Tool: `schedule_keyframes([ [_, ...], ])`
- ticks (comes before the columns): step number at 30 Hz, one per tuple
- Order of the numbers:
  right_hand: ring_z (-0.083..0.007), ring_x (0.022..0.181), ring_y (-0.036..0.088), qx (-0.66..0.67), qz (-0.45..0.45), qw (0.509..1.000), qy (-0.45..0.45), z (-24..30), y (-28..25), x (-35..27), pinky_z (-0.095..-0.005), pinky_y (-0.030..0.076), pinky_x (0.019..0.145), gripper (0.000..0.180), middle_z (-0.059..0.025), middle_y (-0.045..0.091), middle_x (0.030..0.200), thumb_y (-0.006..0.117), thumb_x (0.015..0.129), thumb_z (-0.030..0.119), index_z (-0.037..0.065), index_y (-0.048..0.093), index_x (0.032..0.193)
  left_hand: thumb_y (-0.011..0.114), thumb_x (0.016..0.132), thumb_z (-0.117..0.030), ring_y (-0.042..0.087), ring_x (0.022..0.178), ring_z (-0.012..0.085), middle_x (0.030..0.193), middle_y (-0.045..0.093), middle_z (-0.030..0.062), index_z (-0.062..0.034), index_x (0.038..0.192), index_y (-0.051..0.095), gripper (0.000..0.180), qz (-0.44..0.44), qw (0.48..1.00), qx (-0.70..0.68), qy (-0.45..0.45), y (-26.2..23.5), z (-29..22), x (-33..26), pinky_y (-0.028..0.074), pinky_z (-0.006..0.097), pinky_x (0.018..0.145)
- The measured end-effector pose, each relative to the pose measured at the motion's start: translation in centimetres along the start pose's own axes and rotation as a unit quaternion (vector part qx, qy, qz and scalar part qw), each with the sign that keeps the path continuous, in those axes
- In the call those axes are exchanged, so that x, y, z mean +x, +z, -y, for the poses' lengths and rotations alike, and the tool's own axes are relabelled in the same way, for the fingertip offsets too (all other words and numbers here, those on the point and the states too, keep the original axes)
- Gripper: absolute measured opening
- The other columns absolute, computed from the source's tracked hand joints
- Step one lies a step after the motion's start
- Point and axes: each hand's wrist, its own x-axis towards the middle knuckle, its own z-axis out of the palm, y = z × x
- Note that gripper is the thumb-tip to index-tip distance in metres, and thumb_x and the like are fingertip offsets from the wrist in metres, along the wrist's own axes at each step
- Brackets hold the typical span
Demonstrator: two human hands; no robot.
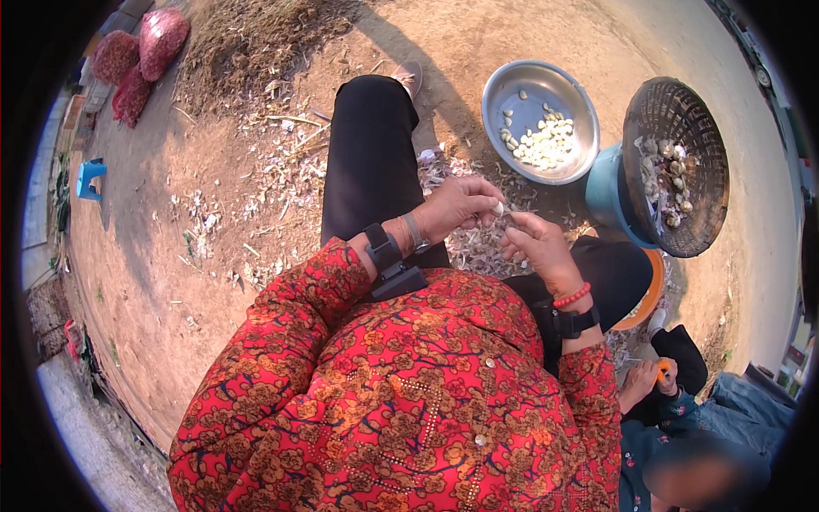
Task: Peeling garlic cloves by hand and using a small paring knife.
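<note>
My left hand [461, 207] pinches a pale garlic clove [499, 207] between thumb and fingertips, above the ground between my knees. Close beside it, to the right, my right hand [541, 247] has its fingers curled and pressed together; whatever they grip is too small to make out. Beyond my hands stands a metal basin [535, 78] with many peeled white garlic cloves [546, 145] lying in it. To its right, a dark woven basket [712, 162] holds garlic bulbs [678, 183] and rests tilted on a blue bucket [607, 192].
Garlic skins [478, 247] litter the dirt ground under my hands. An orange basin [653, 290] sits by my right knee. A co-worker [636, 384] sits at the lower right, holding something orange. Red mesh sacks [162, 43] and a blue stool [90, 179] stand at the left.
</note>
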Motion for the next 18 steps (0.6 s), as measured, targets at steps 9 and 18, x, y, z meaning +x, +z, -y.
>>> schedule_keyframes([
  [9,-0.0100,0.057,0.056,0.012,-0.007,1.000,0.003,0.22,0.23,0.27,-0.0209,0.044,0.054,0.025,-0.0052,0.058,0.072,0.052,0.084,0.011,-0.005,0.055,0.103,0.054,0.086,-0.013,0.048,0.056,0.0029,0.067,0.053,-0.0014,-0.0035,0.096,0.057,0.015,0.006,1.000,0.007,-0.010,0.35,-0.14,-0.15,0.033,0.015,0.044],
  [18,-0.0096,0.053,0.054,-0.018,-0.033,0.999,-0.007,-0.17,0.16,0.84,-0.0201,0.044,0.049,0.019,-0.0042,0.056,0.066,0.050,0.085,0.007,-0.005,0.058,0.097,0.053,0.086,-0.013,0.045,0.054,0.0036,0.066,0.051,-0.0018,-0.0037,0.093,0.058,0.012,0.026,0.999,0.005,-0.023,0.09,0.42,0.19,0.032,0.015,0.044],
])
